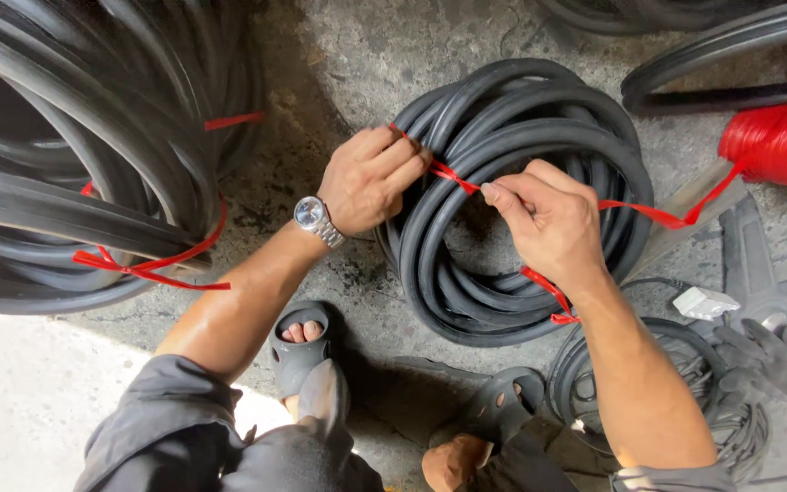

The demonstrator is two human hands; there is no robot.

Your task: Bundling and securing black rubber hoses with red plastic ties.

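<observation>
The coil [516,196] of black rubber strip lies flat on the concrete floor [339,55], at the centre of the view, just ahead of the person's feet. A red band [455,175] is drawn across the coil's upper left section and is held at both ends. The band is pinched by the left hand [371,178], whose fingers are closed against the coil's outer turns at the upper left. The band is gripped by the right hand [548,219] over the coil's open centre, with thumb and fingers closed on it. From the right hand one length of band runs right to a red spool [781,144] lying on the floor, and a second length [544,290] hangs down across the coil's lower right turns. Whether the band is already knotted cannot be told, since the crossing point is hidden between the fingers.

A metal wristwatch [316,219] is worn on the left wrist. Grey sandals [298,351] are worn on both feet, below the coil. A larger stack of coils [75,155], bound with red band, lies at the left. More black strip [730,50] lies at the upper right. A grey glove [762,355] and a small white block [705,302] lie at the lower right, beside a bundle of thin dark cable [649,374].
</observation>
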